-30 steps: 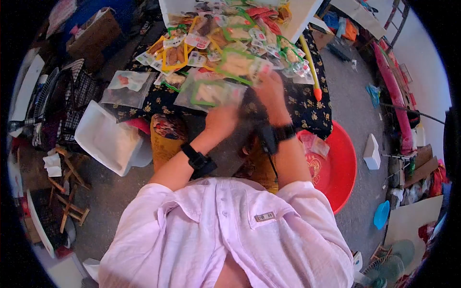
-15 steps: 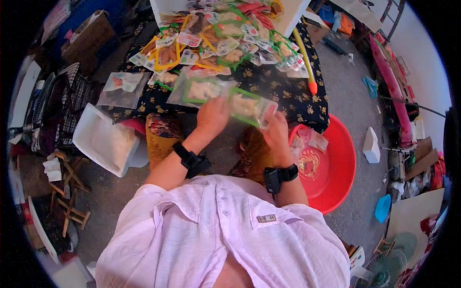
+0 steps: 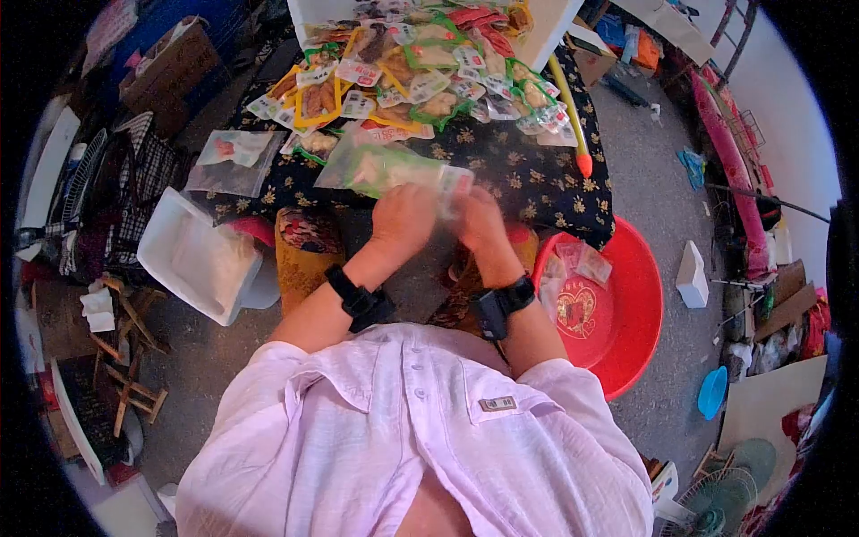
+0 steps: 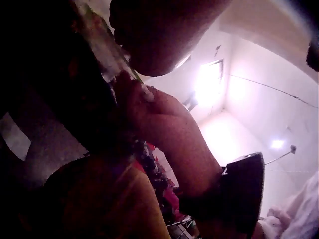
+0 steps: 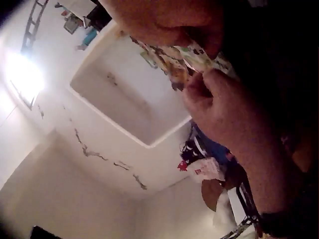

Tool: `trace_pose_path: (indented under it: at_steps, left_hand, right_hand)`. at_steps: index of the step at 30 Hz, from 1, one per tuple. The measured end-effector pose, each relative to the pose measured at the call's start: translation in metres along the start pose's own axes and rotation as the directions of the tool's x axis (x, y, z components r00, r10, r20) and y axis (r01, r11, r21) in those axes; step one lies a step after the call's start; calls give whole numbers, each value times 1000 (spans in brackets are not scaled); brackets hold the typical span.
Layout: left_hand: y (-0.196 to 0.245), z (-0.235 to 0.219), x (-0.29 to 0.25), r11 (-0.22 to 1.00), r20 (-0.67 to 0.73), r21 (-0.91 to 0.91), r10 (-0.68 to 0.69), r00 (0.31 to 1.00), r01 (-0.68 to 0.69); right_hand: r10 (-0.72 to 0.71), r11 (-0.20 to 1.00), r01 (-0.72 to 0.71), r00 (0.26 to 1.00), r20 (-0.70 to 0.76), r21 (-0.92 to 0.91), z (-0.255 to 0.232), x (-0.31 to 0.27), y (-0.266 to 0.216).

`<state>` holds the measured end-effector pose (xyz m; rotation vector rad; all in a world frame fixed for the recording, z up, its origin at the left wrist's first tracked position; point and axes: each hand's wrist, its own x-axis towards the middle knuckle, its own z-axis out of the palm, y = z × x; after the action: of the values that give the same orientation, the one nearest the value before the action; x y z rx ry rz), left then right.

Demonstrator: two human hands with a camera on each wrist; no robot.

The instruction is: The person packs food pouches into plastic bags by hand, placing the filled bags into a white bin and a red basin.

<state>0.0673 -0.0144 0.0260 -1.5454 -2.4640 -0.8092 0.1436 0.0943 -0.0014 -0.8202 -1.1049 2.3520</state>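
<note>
In the head view, my left hand (image 3: 403, 220) and right hand (image 3: 483, 220) are close together over the near edge of the cloth-covered table. Between them, both pinch a green-bordered food packet (image 3: 455, 186) with a white and red label, blurred here. A larger clear plastic bag (image 3: 335, 170) with another green-edged packet of pale food lies just beyond the left hand, overlapped by its fingers. The right wrist view shows thumb and fingers of the left hand (image 5: 224, 107) pinched at the packet's edge (image 5: 202, 60). In the dark left wrist view, the right hand (image 4: 159, 112) grips the packet too.
Several yellow- and green-bordered food packets (image 3: 385, 76) are heaped before a white foam box (image 3: 550, 40). A yellow stick with an orange tip (image 3: 573, 116) lies right of them. Another clear bag (image 3: 231, 166) lies left. A red basin (image 3: 626, 313) and white tub (image 3: 192, 255) flank my legs.
The right hand came from over the table with the green-bordered packet, down to the left hand. The hands have since drawn closer together, and the packet has turned and shifted left between them.
</note>
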Motion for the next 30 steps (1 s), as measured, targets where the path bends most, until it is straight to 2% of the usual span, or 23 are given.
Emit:
trace_pose_path:
  at_steps: [2, 3, 4, 5, 7, 8, 9, 11, 13, 15, 16, 18, 19, 21, 22, 23, 24, 25, 26, 28, 30]
  left_hand:
    - [0, 0, -1, 1000, -14, 9, 7, 1000, -7]
    - [0, 1, -2, 1000, -19, 5, -6, 1000, 6]
    - [1, 1, -4, 1000, -24, 0, -18, 1000, 18]
    - [0, 0, -5, 999, -21, -22, -26, 999, 25]
    - [-2, -1, -8, 997, -16, -67, -42, 999, 41]
    - [-2, -2, -10, 997, -38, -76, -33, 999, 30]
    - [-2, -3, -10, 996, -62, -84, -22, 998, 17]
    - [-3, -2, -10, 995, -95, -104, -11, 995, 1]
    - [-7, 4, -9, 992, -113, -125, -5, 994, -9]
    - [-11, 6, -7, 998, -100, -51, 16, 995, -22]
    - [-13, 7, -6, 1000, -93, -14, 27, 995, -28]
    - [-21, 14, -4, 994, -184, -69, 75, 980, -89]
    - [-24, 17, -2, 988, -231, -94, 96, 968, -120]
    - [-28, 20, -2, 993, -183, -52, 93, 979, -104]
    - [-28, 21, -2, 995, -159, -32, 90, 983, -96]
    - [-29, 22, 0, 993, -189, -19, 113, 976, -118]
    - [-30, 23, 0, 990, -215, -7, 134, 967, -139]
    - [-30, 25, 1, 987, -240, 6, 155, 958, -158]
    - [-31, 28, 1, 990, -233, -26, 128, 964, -138]
    - [-30, 31, 7, 991, -222, -88, 75, 972, -96]
    - [-28, 29, 8, 990, -145, -139, 17, 989, -38]
  right_hand:
    - [8, 1000, -7, 998, 70, -13, 13, -1, 2]
    - [-164, 925, 256, 936, 311, -280, 0, 16, 17]
    - [-322, 726, 561, 789, 524, -397, -14, 32, 31]
    - [-312, 624, 637, 734, 603, -453, -17, 37, 32]
    - [-195, 668, 505, 827, 527, -546, -9, 27, 16]
    - [-66, 788, 274, 928, 366, -552, -5, 17, 3]
    - [87, 859, 31, 975, 205, -510, 2, 10, -9]
    - [-56, 601, 357, 911, 408, -715, -4, 19, -4]
    - [-185, 451, 541, 834, 519, -709, -2, 27, 9]
    - [-275, 273, 662, 749, 603, -698, 2, 36, 19]
    - [-207, 239, 635, 773, 600, -735, 0, 40, 17]
    - [-69, 154, 588, 808, 585, -794, -2, 44, 12]
    - [55, 162, 576, 805, 591, -801, -4, 47, 2]
    - [238, -43, 624, 765, 598, -781, -4, 53, -24]
    - [301, -248, 661, 747, 593, -708, 1, 51, -45]
    - [54, -155, 715, 695, 717, -681, -17, 61, -48]
    - [-60, 548, 275, 955, 292, -790, 0, 43, -65]
    - [-203, 310, 392, 917, 342, -866, -8, 60, -72]
    - [-323, 42, 453, 850, 417, -890, -16, 83, -83]
    - [-491, 97, 379, 823, 288, -920, -20, 109, -103]
    - [-619, -133, 357, 699, 358, -925, -19, 123, -118]
